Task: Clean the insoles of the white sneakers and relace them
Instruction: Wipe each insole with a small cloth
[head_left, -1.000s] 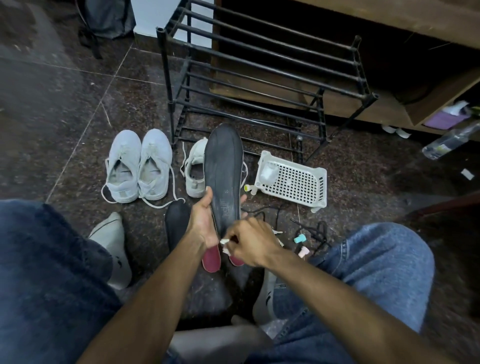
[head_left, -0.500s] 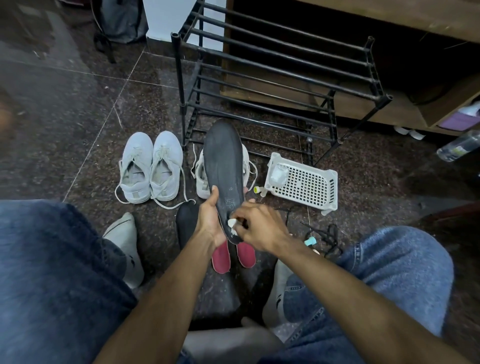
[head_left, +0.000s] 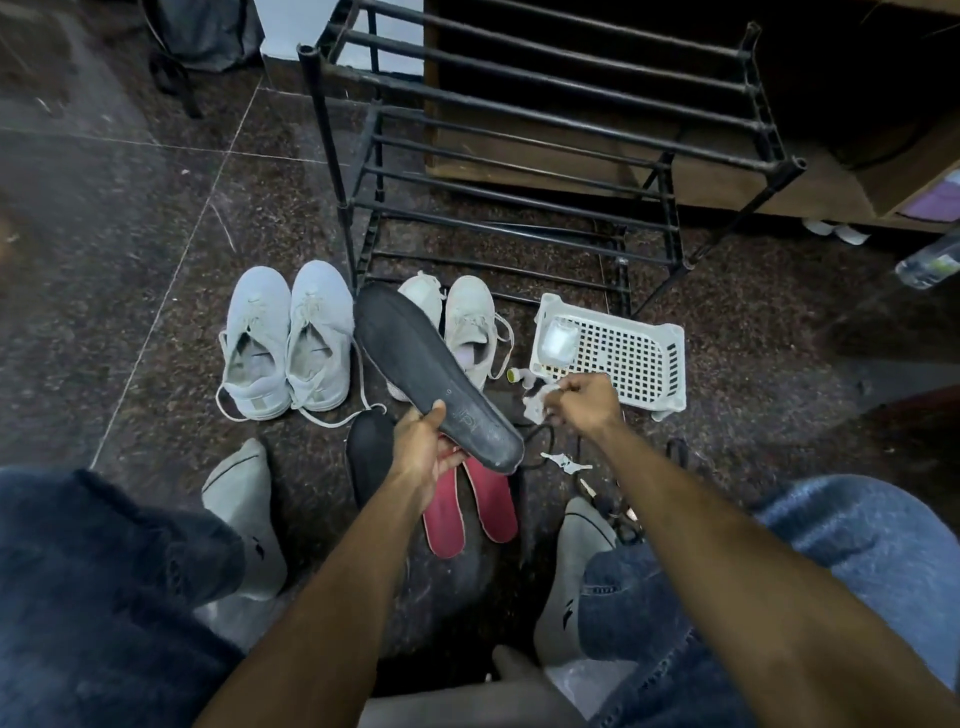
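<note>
Right hand (head_left: 587, 402) now off the insole (head_left: 426, 369), out at 3 o'clock pinching a white wipe (head_left: 537, 402) beside the basket (head_left: 623, 358); left hand (head_left: 423, 452) grips the tilted insole near its heel, above the red insoles (head_left: 467, 499).

A dark speckled stone floor (head_left: 130, 218) carries everything. At far centre stands a black metal shoe rack (head_left: 524, 156). Near it sit two pairs of white sneakers (head_left: 285, 338), a white plastic basket (head_left: 623, 358) to their right, and two red insoles (head_left: 467, 504) nearer.
</note>
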